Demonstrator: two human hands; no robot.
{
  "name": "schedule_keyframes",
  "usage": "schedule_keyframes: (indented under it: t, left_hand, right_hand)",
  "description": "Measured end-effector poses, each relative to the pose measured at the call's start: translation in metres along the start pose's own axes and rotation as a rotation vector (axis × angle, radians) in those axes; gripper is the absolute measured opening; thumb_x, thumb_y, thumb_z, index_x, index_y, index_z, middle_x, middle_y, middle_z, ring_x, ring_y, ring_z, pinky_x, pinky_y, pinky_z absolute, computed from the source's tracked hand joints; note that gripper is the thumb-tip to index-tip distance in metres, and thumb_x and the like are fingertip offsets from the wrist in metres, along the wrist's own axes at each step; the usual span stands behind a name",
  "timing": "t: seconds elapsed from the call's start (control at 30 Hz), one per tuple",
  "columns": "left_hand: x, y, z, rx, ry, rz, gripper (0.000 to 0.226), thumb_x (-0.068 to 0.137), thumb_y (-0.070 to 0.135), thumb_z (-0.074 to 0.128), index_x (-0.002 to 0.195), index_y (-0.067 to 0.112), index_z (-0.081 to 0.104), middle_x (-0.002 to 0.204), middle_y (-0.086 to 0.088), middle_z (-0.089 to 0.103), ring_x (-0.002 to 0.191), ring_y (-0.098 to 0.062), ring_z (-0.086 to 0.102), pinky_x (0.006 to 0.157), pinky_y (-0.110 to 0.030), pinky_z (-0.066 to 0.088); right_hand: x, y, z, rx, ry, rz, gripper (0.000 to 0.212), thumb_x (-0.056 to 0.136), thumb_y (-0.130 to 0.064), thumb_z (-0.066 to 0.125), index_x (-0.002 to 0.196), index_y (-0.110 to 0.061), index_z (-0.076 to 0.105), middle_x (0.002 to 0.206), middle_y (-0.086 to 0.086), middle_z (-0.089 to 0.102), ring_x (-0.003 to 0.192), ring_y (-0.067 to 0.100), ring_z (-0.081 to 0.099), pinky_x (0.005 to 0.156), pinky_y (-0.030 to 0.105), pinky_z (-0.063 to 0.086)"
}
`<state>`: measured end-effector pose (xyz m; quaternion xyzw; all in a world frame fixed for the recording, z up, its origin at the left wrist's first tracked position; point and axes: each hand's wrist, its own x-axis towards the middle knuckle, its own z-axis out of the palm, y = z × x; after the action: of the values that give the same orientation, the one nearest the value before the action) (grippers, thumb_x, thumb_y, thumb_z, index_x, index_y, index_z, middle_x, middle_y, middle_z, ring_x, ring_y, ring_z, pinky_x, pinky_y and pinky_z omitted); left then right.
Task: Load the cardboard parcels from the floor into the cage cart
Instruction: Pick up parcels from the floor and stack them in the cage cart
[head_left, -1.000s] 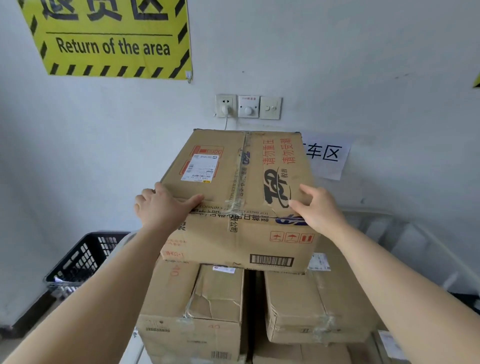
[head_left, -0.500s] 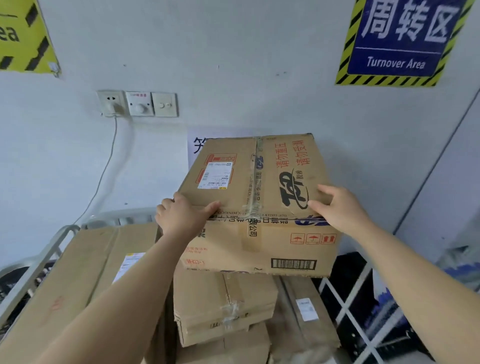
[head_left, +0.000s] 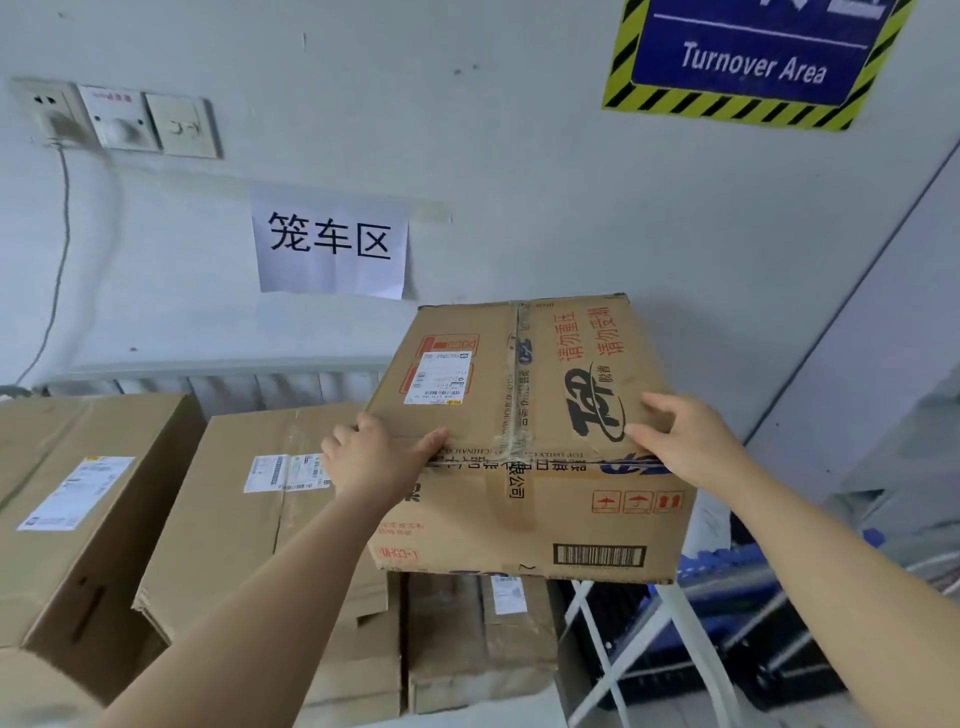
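Note:
A brown cardboard parcel (head_left: 524, 457) with a white shipping label, red print and a black "Top" logo sits at the right end of the cage cart's load, on top of lower parcels (head_left: 467, 639). My left hand (head_left: 371, 460) grips its near top edge at the left corner. My right hand (head_left: 685, 441) holds the same edge further right, thumb on the top face. Two large parcels (head_left: 249, 519) lie to the left inside the cart. The white cart rail (head_left: 218, 371) runs behind them along the wall.
The cart's white side frame (head_left: 618, 654) crosses at lower right, with blue crates (head_left: 727, 571) beyond it. On the wall hang a paper sign (head_left: 330, 241), a "Turnover Area" sign (head_left: 748, 57) and a socket panel (head_left: 119, 119) with a cable.
The parcel in both hands has shifted to the right end of the stack and sunk lower, and my view has swung right with it. Both hands keep the same hold.

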<state>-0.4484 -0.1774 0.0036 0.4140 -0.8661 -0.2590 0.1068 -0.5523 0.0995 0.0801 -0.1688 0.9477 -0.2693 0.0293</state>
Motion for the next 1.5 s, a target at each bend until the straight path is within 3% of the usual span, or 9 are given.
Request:
schedule_keyframes:
  t: [0.3,0.67,1.07,1.33,1.5]
  left_hand:
    - [-0.003,-0.007,-0.03,-0.003,0.161,-0.105,0.104,0.067,0.078,0.058,0.139,0.006,0.036,0.134,-0.019,0.044,0.128,-0.037,0.033,0.105,-0.043,0.027]
    - [0.01,-0.1,-0.094,0.075,0.256,-0.25,0.105,0.066,0.081,0.054,0.136,0.005,0.039,0.134,-0.02,0.043,0.13,-0.037,0.032,0.107,-0.045,0.028]
    - [0.053,-0.197,-0.129,0.154,0.155,-0.242,0.104,0.069,0.081,0.052,0.137,0.003,0.035,0.138,-0.02,0.04,0.13,-0.037,0.031,0.106,-0.044,0.028]
    - [0.087,-0.231,-0.131,0.222,0.088,-0.141,0.103,0.07,0.081,0.051,0.136,0.003,0.034,0.134,-0.019,0.041,0.128,-0.036,0.033,0.105,-0.041,0.029]
    - [0.092,-0.236,-0.128,0.265,0.06,-0.108,0.11,0.071,0.083,0.043,0.143,0.001,0.024,0.138,-0.02,0.036,0.131,-0.037,0.03,0.107,-0.043,0.026]
  right_hand:
    - [0.042,-0.014,0.014,0.062,-0.053,-0.153,0.061,0.089,-0.033,0.061,0.144,-0.016,0.04,0.141,0.006,0.046,0.127,0.024,0.045,0.102,0.038,0.037]
    - [0.046,-0.1,0.089,0.158,-0.16,-0.284,0.062,0.089,-0.033,0.062,0.143,-0.015,0.04,0.141,0.007,0.044,0.127,0.026,0.045,0.105,0.041,0.036]
    - [0.031,-0.168,0.18,0.171,-0.22,-0.213,0.063,0.089,-0.034,0.061,0.145,-0.015,0.038,0.143,0.008,0.041,0.13,0.025,0.041,0.107,0.042,0.035]
    - [0.023,-0.187,0.217,0.093,-0.208,-0.126,0.065,0.092,-0.035,0.058,0.148,-0.018,0.03,0.149,0.009,0.031,0.135,0.026,0.036,0.111,0.039,0.029]
    - [0.025,-0.195,0.22,0.008,-0.257,-0.059,0.066,0.094,-0.039,0.051,0.151,-0.022,0.022,0.151,0.009,0.026,0.133,0.028,0.038,0.108,0.041,0.033]
